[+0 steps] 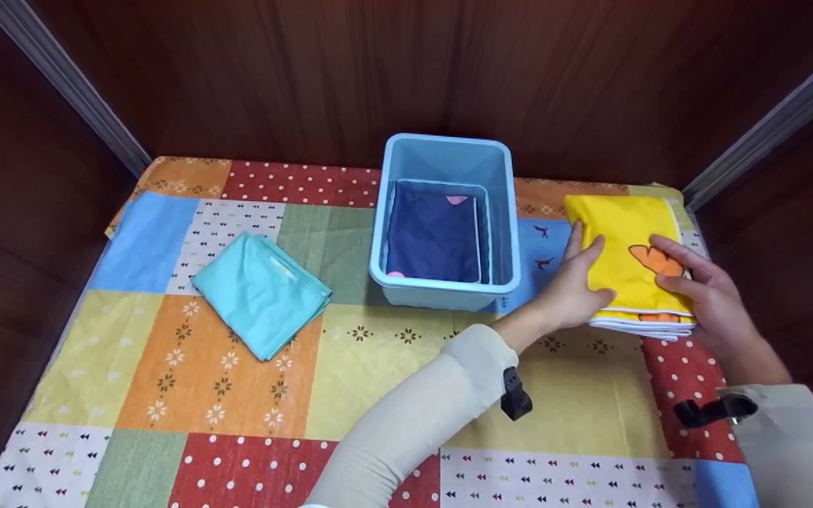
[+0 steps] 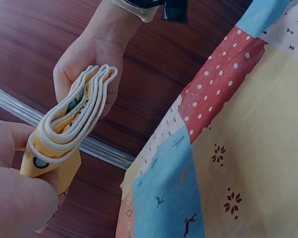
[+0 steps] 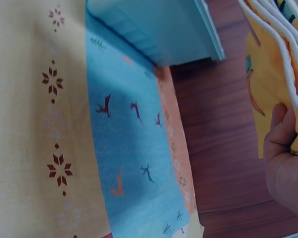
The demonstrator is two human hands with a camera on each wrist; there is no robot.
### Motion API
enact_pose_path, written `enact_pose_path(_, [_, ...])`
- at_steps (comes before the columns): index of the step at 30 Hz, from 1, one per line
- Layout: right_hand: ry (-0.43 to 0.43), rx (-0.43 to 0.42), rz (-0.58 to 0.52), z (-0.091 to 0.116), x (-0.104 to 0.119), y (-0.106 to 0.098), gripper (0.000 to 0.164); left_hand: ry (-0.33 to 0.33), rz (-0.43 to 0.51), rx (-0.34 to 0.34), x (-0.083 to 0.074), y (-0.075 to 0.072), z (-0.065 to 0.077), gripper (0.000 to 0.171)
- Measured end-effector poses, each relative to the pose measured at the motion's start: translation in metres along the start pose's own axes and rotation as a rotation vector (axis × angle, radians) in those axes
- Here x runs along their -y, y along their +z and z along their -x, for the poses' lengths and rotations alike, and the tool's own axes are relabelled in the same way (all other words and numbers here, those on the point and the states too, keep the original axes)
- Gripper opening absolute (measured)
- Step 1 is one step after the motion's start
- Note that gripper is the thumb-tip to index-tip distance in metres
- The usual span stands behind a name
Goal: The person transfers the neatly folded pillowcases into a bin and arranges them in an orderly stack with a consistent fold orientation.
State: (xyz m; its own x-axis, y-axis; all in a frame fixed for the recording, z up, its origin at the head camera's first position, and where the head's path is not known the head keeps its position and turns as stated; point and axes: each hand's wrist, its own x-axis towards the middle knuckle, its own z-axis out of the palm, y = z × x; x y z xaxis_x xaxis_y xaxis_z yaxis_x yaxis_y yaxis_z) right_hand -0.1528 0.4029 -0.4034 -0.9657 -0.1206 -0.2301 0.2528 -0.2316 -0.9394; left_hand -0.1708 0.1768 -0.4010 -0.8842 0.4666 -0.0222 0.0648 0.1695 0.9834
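Observation:
A folded yellow cloth [image 1: 618, 247] with white edging and an orange print is held off the table at the right in the head view. My left hand [image 1: 576, 286] grips its left side, thumb near the front edge. On the opposite side, my right hand [image 1: 713, 303] holds the cloth with thumb and fingers on the orange print. In the left wrist view, the cloth's stacked white-edged layers [image 2: 72, 116] show end-on between both hands. Part of the cloth [image 3: 273, 74] also appears in the right wrist view.
A light-blue plastic bin [image 1: 447, 286] stands at the back centre, with a folded navy cloth [image 1: 431, 236] inside. To its left lies a folded turquoise cloth [image 1: 262, 296]. The patchwork tablecloth [image 1: 378, 374] covers the table, and dark wood panels [image 1: 350, 77] enclose its back and sides.

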Motion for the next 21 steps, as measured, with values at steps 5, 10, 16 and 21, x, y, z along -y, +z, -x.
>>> enact_pose_path(5, [0.012, 0.002, -0.003, -0.001, 0.001, 0.008, 0.053, 0.007, -0.016, -0.001, -0.001, -0.007, 0.003, 0.076])
enact_pose_path(10, [-0.012, 0.01, -0.007, -0.002, 0.002, 0.018, 0.052, 0.026, -0.001, 0.001, 0.001, -0.015, 0.006, 0.075])
enact_pose_path(16, [-0.056, -0.004, 0.012, -0.003, 0.001, 0.028, 0.05, 0.047, 0.029, 0.013, 0.004, -0.024, 0.009, 0.075])
enact_pose_path(21, [-0.055, 0.005, 0.011, -0.004, -0.001, 0.036, 0.051, 0.062, 0.039, 0.031, 0.006, -0.032, 0.013, 0.076])
